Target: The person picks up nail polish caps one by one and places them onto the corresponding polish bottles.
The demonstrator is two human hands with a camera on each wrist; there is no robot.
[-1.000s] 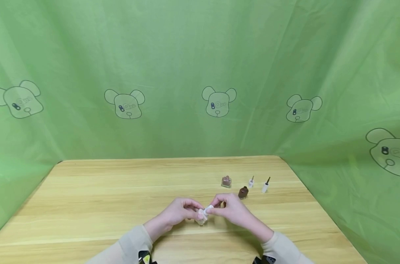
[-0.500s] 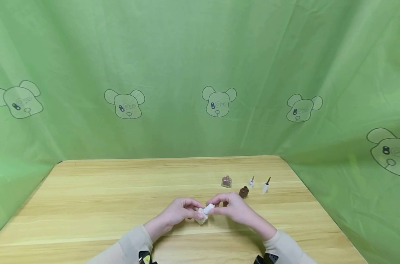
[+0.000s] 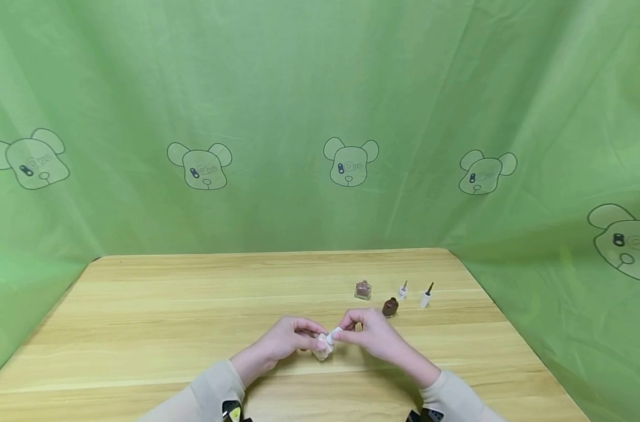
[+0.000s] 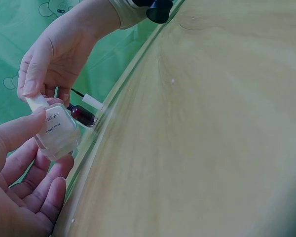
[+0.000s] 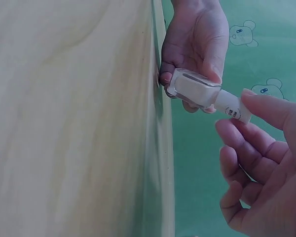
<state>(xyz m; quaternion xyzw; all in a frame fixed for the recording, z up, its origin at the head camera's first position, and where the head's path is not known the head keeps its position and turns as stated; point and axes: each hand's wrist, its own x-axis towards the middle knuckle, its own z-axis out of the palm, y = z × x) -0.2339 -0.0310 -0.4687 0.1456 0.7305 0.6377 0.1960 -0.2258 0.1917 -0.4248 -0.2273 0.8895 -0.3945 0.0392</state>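
**Both my hands on the pale polish bottle [image 5: 195, 92], near the dark red bottle [image 3: 390, 308]**

I have the pale polish bottle nearer to me than the dark red bottle and to its left, tilted so that its printed cap [image 5: 233, 106] leans up and to the right. My left hand [image 3: 286, 343] is partly closed: thumb and fingers pinch the glass body, the lower fingers loosely bent. My right hand [image 3: 371, 334], just on the near side of the dark red bottle, pinches the printed cap between thumb and fingertips, its other fingers curled loosely. The printed cap sits at the neck of the pale polish bottle; I cannot tell how tightly.

The dark red bottle stands uncapped on the wooden table [image 3: 193, 305]. Beyond it and to its left is an uncapped mauve bottle [image 3: 363, 291]. Beyond it and to its right stands a short white cap [image 3: 402, 292], brush up, and farther right a taller white cap [image 3: 424, 300] with a dark brush, also pointing up. Well behind it hangs a green curtain [image 3: 278, 217] printed with bear heads.
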